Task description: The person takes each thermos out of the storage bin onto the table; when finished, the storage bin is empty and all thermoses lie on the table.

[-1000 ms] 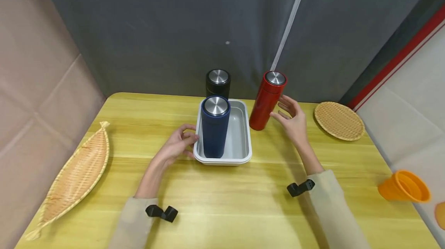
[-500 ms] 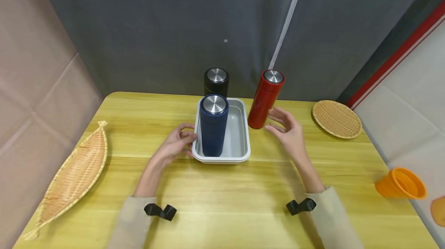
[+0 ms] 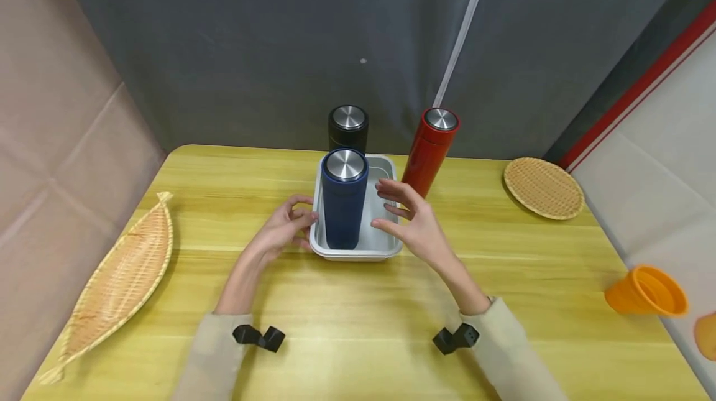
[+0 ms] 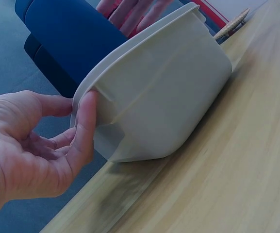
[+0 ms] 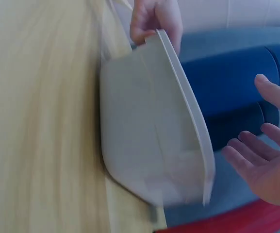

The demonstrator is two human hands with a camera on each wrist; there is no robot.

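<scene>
A grey-white rectangular tub point(image 3: 358, 256) stands on the table in the middle of the head view. A navy thermos with a steel-topped lid point(image 3: 342, 214) stands upright in its left part; behind it is a black thermos point(image 3: 349, 136), its lower part hidden. My left hand point(image 3: 282, 228) pinches the tub's left rim between thumb and finger, as the left wrist view point(image 4: 47, 141) shows. My right hand point(image 3: 415, 222) hovers over the tub's right side with fingers spread and nothing in them. A red thermos point(image 3: 428, 155) stands just right of the tub, partly hidden by that hand.
A boat-shaped wicker basket point(image 3: 120, 283) lies on the left of the wooden table point(image 3: 335, 326). At the right are a round woven plate point(image 3: 544, 188) and an orange cup point(image 3: 646, 291). A grey curtain point(image 3: 252, 46) closes off the back.
My right hand has come away from the red thermos and moved left over the tub. The red thermos stays upright beside the tub. My left hand keeps its hold on the rim.
</scene>
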